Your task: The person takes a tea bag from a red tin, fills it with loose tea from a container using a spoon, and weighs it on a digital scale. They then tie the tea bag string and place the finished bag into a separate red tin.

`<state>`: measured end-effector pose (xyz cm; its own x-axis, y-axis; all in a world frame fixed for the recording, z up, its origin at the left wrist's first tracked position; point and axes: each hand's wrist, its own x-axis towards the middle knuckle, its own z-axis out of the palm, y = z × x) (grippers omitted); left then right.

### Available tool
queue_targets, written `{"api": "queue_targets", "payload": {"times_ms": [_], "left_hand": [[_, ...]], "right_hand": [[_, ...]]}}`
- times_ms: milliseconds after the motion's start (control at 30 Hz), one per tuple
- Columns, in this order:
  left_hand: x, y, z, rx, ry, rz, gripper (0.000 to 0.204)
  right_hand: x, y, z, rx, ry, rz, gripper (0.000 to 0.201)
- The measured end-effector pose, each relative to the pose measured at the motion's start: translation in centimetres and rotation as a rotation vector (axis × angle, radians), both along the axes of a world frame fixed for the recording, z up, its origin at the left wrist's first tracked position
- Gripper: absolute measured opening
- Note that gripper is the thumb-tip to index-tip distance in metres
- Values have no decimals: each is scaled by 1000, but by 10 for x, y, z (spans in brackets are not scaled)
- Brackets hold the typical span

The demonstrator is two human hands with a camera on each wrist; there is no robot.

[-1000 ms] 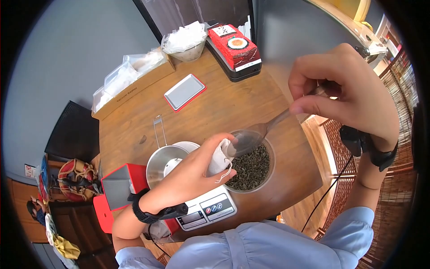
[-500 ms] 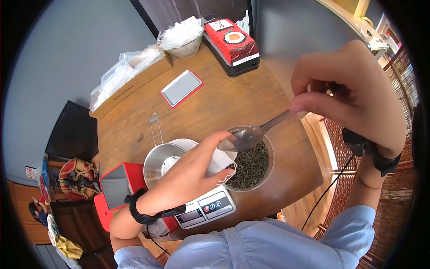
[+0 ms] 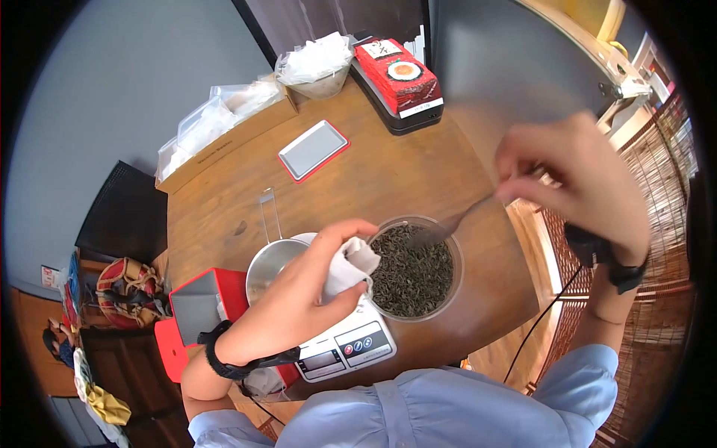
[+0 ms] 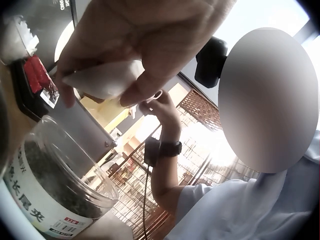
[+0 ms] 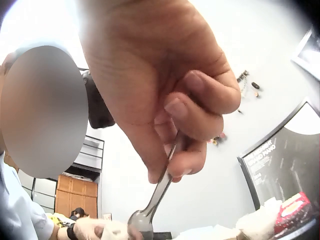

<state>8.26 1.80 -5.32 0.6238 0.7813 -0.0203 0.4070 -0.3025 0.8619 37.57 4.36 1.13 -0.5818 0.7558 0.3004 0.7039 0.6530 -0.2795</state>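
Observation:
In the head view my left hand (image 3: 299, 299) holds a small white drawstring tea bag (image 3: 345, 272), its mouth gaping upward. Thumb and fingers grip the bag in the left wrist view as well. My right hand (image 3: 579, 175) pinches the handle of a spoon (image 5: 161, 192). The spoon's bowl, blurred in the head view, is over a clear round jar (image 4: 107, 192) of dark, curled tea leaves (image 3: 414, 280). The jar carries a printed label and stands just right of the tea bag.
A white scale (image 3: 358, 347) and a metal pan (image 3: 267, 265) lie partly under my left forearm. A red box (image 3: 228, 295) stands left of them. Farther back are a small grey tray (image 3: 314, 149), a carton of clear bags (image 3: 224, 127), a filled bowl (image 3: 321, 82) and a red packet (image 3: 399, 75).
The spoon has left the tea bag's mouth and moved right, over the tea leaves. My right hand has come lower. The tea bag has shifted slightly left, away from the jar.

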Motion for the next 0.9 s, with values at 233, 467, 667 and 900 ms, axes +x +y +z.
{"api": "queue_targets", "payload": {"times_ms": [233,467,667,900], "left_hand": [[-25,-7,6,10,-57,90,68],[-44,-28,6,-394,-205,-163,81],[-52,-53,5,-339,-57,-246,78],[-88,-65,-5,256,-102,40,91]], "right_hand": [[-31,7,-69,-312,-230,131,22],[-80,-12,-55,-11,156,280,32],[-129,-32,-50,157,305,670,25],[-146,-37,-42,-12,266,725,15]]}}
